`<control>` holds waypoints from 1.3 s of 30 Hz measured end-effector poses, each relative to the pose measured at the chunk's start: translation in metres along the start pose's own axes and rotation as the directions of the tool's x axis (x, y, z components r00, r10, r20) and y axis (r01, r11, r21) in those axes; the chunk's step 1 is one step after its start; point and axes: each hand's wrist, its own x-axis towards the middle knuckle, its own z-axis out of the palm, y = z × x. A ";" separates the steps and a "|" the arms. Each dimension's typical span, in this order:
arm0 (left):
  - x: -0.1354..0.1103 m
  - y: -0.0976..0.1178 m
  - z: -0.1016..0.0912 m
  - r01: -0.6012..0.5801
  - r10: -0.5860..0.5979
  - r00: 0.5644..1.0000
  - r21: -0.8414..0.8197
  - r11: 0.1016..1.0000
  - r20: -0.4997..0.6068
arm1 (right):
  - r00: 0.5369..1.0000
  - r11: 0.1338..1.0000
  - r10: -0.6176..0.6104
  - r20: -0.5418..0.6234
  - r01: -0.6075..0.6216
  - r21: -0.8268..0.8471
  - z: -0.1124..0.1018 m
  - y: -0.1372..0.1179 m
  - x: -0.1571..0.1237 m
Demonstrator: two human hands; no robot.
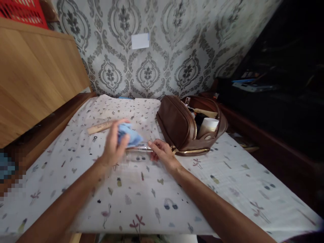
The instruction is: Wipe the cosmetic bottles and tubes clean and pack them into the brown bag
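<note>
My left hand (113,145) is closed on a crumpled blue cloth (128,135) and presses it against a slim clear and silvery tube (141,147). My right hand (163,153) pinches the right end of that tube just above the patterned white sheet (141,195). An open brown leather pouch (182,126) lies right of my hands, with a white container (209,125) and other small items inside. A light wooden stick (98,127) rests on the sheet behind my left hand.
A wooden headboard panel (32,74) stands at the left with a red crate (22,11) on top. Patterned wallpaper (162,50) bearing a white note (140,41) forms the back. Dark furniture (275,101) with small items lines the right side.
</note>
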 end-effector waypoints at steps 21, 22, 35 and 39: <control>0.012 -0.059 -0.046 -0.029 -0.170 0.768 0.300 0.954 0.617 | 1.000 0.999 0.016 0.016 -0.016 0.031 -0.003 -0.001 -0.001; 0.012 -0.067 -0.050 -0.014 -0.204 0.772 0.338 0.941 0.602 | 1.000 0.999 0.016 0.009 -0.016 0.034 -0.003 -0.001 -0.001; 0.002 -0.003 -0.019 0.120 -0.132 0.885 0.056 0.991 0.446 | 0.982 0.983 -0.171 0.076 0.164 0.083 0.003 -0.007 -0.006; -0.007 -0.003 -0.009 0.006 -0.059 0.770 0.085 0.996 0.635 | 0.983 0.986 -0.155 0.101 0.148 0.070 0.001 -0.005 -0.006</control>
